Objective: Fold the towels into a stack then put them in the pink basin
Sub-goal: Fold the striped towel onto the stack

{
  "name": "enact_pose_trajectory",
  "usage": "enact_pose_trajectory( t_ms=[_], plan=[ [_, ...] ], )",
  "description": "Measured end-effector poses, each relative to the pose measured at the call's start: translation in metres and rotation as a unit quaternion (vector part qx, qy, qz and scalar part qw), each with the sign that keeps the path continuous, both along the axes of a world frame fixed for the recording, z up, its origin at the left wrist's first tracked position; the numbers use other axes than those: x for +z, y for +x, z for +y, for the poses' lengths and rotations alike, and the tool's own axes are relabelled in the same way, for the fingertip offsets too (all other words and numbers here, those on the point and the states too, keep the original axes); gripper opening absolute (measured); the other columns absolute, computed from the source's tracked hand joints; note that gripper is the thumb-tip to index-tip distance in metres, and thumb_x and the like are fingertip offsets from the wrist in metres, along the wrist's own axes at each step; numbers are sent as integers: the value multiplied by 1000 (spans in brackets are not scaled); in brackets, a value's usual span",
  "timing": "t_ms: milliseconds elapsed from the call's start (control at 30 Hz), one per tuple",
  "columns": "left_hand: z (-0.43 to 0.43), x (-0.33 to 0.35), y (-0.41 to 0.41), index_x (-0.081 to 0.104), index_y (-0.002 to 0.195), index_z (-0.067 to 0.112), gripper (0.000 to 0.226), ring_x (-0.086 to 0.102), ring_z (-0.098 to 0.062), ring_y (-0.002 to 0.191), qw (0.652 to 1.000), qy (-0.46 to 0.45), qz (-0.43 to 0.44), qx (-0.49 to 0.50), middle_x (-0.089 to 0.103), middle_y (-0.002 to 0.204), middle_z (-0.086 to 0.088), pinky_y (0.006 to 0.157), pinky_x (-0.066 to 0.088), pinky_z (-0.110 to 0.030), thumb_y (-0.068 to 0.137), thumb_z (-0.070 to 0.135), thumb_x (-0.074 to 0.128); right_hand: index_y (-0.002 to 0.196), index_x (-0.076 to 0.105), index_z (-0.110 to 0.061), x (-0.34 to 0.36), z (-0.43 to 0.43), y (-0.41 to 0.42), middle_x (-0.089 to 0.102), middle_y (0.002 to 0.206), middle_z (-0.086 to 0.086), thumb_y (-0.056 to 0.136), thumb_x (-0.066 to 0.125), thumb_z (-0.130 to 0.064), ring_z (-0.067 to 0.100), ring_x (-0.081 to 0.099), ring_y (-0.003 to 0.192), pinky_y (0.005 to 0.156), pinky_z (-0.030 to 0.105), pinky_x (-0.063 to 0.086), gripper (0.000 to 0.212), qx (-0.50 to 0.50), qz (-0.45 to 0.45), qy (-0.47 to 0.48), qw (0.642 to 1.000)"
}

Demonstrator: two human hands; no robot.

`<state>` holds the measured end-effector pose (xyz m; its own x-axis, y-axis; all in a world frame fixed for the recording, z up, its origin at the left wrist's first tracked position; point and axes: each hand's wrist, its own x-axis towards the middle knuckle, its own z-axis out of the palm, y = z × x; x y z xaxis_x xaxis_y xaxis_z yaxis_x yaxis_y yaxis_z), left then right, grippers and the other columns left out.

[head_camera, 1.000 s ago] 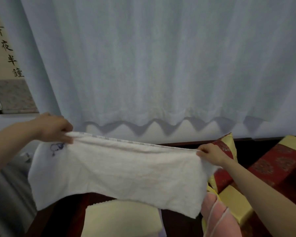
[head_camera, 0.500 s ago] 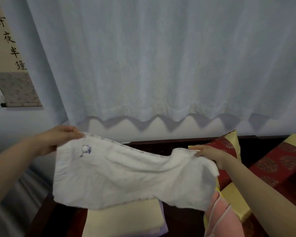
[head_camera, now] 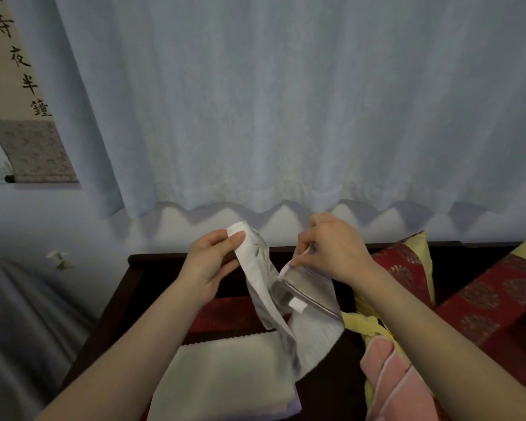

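Observation:
A white towel (head_camera: 304, 326) hangs folded in half in the air between my hands, its two ends brought close together. My left hand (head_camera: 210, 262) pinches one top corner, and my right hand (head_camera: 331, 247) pinches the other. Below it a folded pale yellow towel (head_camera: 225, 378) lies flat on the dark wooden seat (head_camera: 152, 262), on top of a lilac one whose edge shows. At the lower right lie a crumpled yellow towel (head_camera: 365, 323) and a pink towel with pale stripes (head_camera: 389, 381). No pink basin is in view.
Red and yellow patterned cushions (head_camera: 486, 299) lie along the seat on the right. A pale curtain (head_camera: 286, 101) hangs behind, and a calligraphy scroll (head_camera: 22, 95) hangs on the wall at the left. A grey covered shape (head_camera: 16, 314) stands to the left of the seat.
My hands have come together from wide apart, folding the spread white towel in half so that it now hangs as a narrow doubled strip.

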<state>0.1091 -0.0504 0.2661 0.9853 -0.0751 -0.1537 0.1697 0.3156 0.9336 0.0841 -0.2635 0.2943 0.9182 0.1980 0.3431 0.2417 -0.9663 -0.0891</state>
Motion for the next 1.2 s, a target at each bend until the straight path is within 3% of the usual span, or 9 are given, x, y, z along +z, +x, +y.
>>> enact_pose_trajectory(
  t_ms=[100, 200, 267, 367, 433, 700, 833, 967, 1200],
  plan=[
    [-2, -12, -3, 66, 100, 11, 15, 68, -19, 88, 1000, 21, 9, -2, 71, 93, -5, 80, 57, -39, 85, 16, 66, 72, 66, -29, 0, -2, -6, 58, 104, -9, 76, 70, -51, 10, 51, 101, 84, 30, 37, 23, 148, 27, 129, 980],
    [-8, -22, -12, 68, 102, 10, 16, 70, -16, 78, 1000, -8, 19, -20, 74, 89, -6, 72, 58, -34, 88, 15, 62, 79, 60, -11, -12, 2, -8, 59, 73, 15, 88, 66, -24, 19, 54, 68, 66, 35, 42, 17, 235, 87, 424, 870],
    [-14, -27, -19, 71, 95, 10, 13, 70, -15, 71, 999, -28, 14, -37, 75, 82, -6, 70, 58, -34, 88, 14, 61, 85, 57, -7, -24, 7, -5, 44, 61, 22, 91, 62, -19, 23, 40, 56, 58, 35, 35, 15, 207, 58, 464, 859],
    [-21, -31, -26, 71, 99, 5, 18, 69, -14, 70, 997, -56, 11, -55, 74, 85, -9, 67, 57, -30, 88, 14, 60, 96, 66, -10, -41, 14, 0, 59, 70, 19, 92, 60, -18, 31, 52, 64, 67, 37, 45, 11, 176, 70, 492, 850],
    [-22, -32, -28, 69, 103, 1, 22, 68, -15, 70, 995, -75, 14, -67, 72, 87, -11, 67, 57, -29, 90, 15, 58, 96, 70, -9, -47, 17, 0, 69, 85, 7, 89, 64, -16, 14, 63, 79, 77, 27, 50, 11, 149, 79, 511, 843],
    [-16, -37, -34, 67, 110, -1, 30, 67, -27, 92, 986, -93, 14, -135, 69, 107, -21, 83, 55, -38, 92, 18, 52, 75, 70, -8, -56, 20, 2, 66, 69, -3, 74, 81, -20, 5, 61, 65, 61, 20, 48, 16, 130, 60, 494, 857],
    [-12, -42, -37, 66, 112, 0, 27, 68, -28, 101, 986, 11, -70, -154, 71, 108, -19, 86, 56, -32, 87, -2, 58, 82, 70, -15, -57, 17, 2, 65, 73, -1, 73, 81, -25, 4, 58, 65, 62, 21, 47, 18, 137, 68, 459, 875],
    [-16, -43, -37, 70, 104, 5, 24, 71, -26, 93, 974, 141, -120, -127, 74, 97, -15, 86, 56, -34, 82, -4, 63, 109, 70, -22, -51, 12, 4, 64, 98, -4, 76, 79, -23, 2, 57, 88, 76, 10, 40, 34, 198, 91, 339, 915],
    [-12, -42, -29, 41, 86, 10, 38, 66, -21, 74, 970, 143, -186, -58, 69, 84, -12, 64, 55, -29, 73, 1, 76, 84, 67, -18, -40, 14, 11, 66, 80, -5, 80, 73, -25, 12, 61, 79, 79, 30, 48, 11, 183, 42, 390, 901]
  ],
)
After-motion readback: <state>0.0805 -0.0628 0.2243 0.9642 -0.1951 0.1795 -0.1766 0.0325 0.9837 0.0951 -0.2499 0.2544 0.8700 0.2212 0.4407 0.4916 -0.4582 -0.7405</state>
